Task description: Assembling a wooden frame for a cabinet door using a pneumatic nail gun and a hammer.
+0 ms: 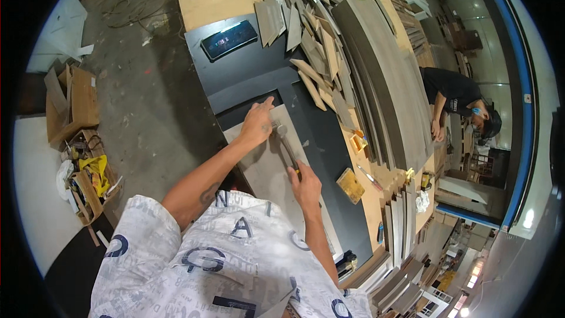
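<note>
My right hand [305,185] is wrapped round the dark and yellow handle of a hammer [287,148]. Its metal head rests at or just above the far end of a grey-beige panel [259,162]. Beside the hammer head, my left hand [256,123] lies over the same end of the panel, index finger stretched toward a dark recessed frame [265,99]; I make out nothing held in it. A small metal piece seems to sit between that hand and the hammer head, too small to name. The panel lies on dark grey boards [315,144] on the workbench.
A phone [229,40] lies on the dark board. Many loose grey strips [315,41] and a stack of long boards [382,76] cover the bench's far and right side. A yellowish block [351,186] sits at right. Across the bench, another person [459,100] leans in.
</note>
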Tool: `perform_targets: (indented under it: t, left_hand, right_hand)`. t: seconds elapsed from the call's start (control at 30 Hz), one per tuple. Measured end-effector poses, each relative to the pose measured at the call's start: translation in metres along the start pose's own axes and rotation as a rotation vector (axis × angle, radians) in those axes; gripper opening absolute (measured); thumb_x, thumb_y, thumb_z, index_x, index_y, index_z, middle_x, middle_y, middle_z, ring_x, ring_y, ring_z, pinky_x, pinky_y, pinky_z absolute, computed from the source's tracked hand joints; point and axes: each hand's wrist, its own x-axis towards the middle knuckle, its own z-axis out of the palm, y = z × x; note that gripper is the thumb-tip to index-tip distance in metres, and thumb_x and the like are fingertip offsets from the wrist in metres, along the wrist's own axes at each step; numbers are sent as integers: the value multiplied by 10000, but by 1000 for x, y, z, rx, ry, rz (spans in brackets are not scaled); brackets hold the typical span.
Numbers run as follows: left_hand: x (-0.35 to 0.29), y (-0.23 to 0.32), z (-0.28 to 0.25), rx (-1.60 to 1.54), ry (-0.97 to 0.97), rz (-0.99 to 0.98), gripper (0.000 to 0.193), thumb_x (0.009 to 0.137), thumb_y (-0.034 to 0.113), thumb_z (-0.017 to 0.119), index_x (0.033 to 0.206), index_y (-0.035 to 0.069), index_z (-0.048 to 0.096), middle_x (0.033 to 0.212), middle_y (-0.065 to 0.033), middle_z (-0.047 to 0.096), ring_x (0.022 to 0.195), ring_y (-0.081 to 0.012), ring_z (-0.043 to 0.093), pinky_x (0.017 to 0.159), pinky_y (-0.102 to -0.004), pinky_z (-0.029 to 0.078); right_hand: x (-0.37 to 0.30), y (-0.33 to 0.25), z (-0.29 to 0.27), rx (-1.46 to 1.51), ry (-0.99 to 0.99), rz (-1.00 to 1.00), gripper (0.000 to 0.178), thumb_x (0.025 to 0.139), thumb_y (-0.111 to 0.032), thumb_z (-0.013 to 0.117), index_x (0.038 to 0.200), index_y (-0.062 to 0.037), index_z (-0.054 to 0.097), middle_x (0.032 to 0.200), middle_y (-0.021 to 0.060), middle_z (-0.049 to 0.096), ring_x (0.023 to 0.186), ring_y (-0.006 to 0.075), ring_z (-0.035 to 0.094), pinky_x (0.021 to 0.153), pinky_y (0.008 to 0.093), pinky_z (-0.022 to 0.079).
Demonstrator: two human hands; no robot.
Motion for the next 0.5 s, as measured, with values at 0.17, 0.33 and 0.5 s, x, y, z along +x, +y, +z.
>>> perform_targets:
  t: [0.17,0.33,0.5]
  left_hand:
    - [2,5,0,-26,-65,-89,625,805,-53,591,1410,-28,441,1234,-168,669,1079,-380,584,947,-473,476]
    - [4,10,-1,2,-70,-97,653,787,-55,596,1418,-26,433,1188,-171,678,1046,-384,599,935,-462,486]
    - [7,5,-5,45,-12,-84,644,778,-45,601,1404,-39,448,1155,-170,684,1039,-395,605,907,-461,500]
  right_hand:
    - [5,-1,-3,-35,-12,15,354,926,-292,697,1166,-31,690,953,167,709,831,347,679,750,413,529]
    - [3,4,-7,-11,-10,2,345,927,-290,693,1159,-35,692,944,161,707,829,344,678,749,410,527]
    - [17,0,-4,-64,4,-86,333,963,-335,647,1151,-61,673,904,151,680,809,357,670,703,449,525]
